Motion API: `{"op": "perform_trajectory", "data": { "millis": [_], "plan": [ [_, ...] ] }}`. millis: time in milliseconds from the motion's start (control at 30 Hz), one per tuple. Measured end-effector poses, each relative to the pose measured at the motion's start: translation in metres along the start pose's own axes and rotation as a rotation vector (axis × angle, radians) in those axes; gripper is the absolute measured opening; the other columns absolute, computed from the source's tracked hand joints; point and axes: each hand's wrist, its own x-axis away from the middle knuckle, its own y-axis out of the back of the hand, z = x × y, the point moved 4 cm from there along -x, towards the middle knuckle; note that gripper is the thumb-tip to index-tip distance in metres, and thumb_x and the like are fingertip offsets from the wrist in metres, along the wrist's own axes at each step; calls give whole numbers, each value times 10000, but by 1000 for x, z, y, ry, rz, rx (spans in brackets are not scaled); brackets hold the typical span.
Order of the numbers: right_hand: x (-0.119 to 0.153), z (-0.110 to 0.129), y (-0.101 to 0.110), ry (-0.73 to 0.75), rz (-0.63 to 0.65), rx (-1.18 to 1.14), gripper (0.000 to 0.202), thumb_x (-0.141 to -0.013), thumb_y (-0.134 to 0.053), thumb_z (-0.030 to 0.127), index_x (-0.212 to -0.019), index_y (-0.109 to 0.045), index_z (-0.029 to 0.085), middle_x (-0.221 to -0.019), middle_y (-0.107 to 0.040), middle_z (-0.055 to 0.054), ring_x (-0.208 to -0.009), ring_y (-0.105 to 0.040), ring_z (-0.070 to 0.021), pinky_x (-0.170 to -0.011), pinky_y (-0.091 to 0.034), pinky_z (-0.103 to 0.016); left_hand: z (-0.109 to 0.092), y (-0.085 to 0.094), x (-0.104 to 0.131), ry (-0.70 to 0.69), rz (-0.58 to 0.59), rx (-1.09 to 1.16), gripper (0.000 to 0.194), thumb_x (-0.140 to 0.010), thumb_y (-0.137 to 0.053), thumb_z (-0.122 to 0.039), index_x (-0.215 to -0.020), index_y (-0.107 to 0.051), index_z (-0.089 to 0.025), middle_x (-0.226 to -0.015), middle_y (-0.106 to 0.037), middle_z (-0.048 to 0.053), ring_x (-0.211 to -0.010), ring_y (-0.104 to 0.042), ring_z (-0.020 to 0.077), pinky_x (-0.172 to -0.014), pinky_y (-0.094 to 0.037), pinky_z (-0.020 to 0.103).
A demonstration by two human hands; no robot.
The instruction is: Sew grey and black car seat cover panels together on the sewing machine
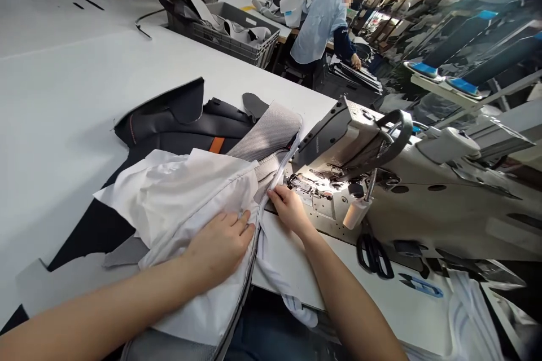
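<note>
My left hand [222,245] lies on the white lining fabric [169,197], fingers slightly bent and apart, pressing it down close to its seamed edge. With fingertips pinched, my right hand [290,207] holds the white strip [284,164] along the fabric's edge, just in front of the sewing machine's needle area [311,185]. The strip's loose end hangs past the table's front edge. Joined pieces of black material [182,127] and grey mesh [271,130] spread out beyond the white fabric. The sewing machine [330,135] stands to the right, its lamp lit.
Black-handled scissors [375,254] and blue thread snips [421,286] lie beside the machine, near bundled white strips [470,310]. A grey crate [237,39] of cut pieces stands at the back. Beyond it, a person [322,25] in light blue leans over a dark bin [339,82].
</note>
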Motion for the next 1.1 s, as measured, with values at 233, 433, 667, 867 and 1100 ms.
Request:
{"op": "perform_trajectory", "data": {
  "millis": [233, 433, 667, 867, 1100],
  "plan": [
    [3, 3, 0, -32, -76, -44, 372, -876, -354, 416, -574, -276, 213, -587, -454, 2, -582, -437, -132, -546, -297, -250, 2, 0, 0, -18, 24, 40, 389, -846, -492, -174, -1225, -559, -116, -1347, -506, 176, -958, -585, 270, -791, -425, 400],
    [7, 1, 2, -55, -137, -91, 353, -897, -327, 369, -606, -439, 205, -607, -539, -10, -597, -489, -141, -568, -343, -252, 1, -2, 1, -32, -14, 27, 376, -853, -488, -169, -1217, -562, -112, -1330, -520, 177, -999, -577, 269, -805, -429, 391],
    [5, -2, 1, -71, -137, -156, 322, -883, -411, 393, -728, -612, 193, -702, -643, -11, -655, -563, -148, -597, -402, -240, -2, 1, -3, 2, -1, -31, 319, -855, -457, -153, -1141, -598, -138, -1307, -538, 158, -964, -580, 261, -766, -451, 383],
    [1, 6, -3, -162, -170, -55, 220, -811, -544, 348, -647, -571, 205, -612, -604, 27, -532, -505, -121, -474, -292, -232, -4, 0, -4, 19, 12, -72, 320, -856, -436, -157, -1127, -606, -147, -1300, -548, 144, -973, -577, 258, -782, -468, 382],
    [9, 9, -2, -97, -226, 101, 201, -856, -538, 317, -700, -594, 203, -686, -616, -23, -626, -520, -162, -536, -316, -265, 14, 57, -31, 3, -174, -245, 352, -902, -408, -219, -1222, -553, -200, -1437, -411, 121, -1246, -414, 310, -989, -348, 481]
  ]
}}
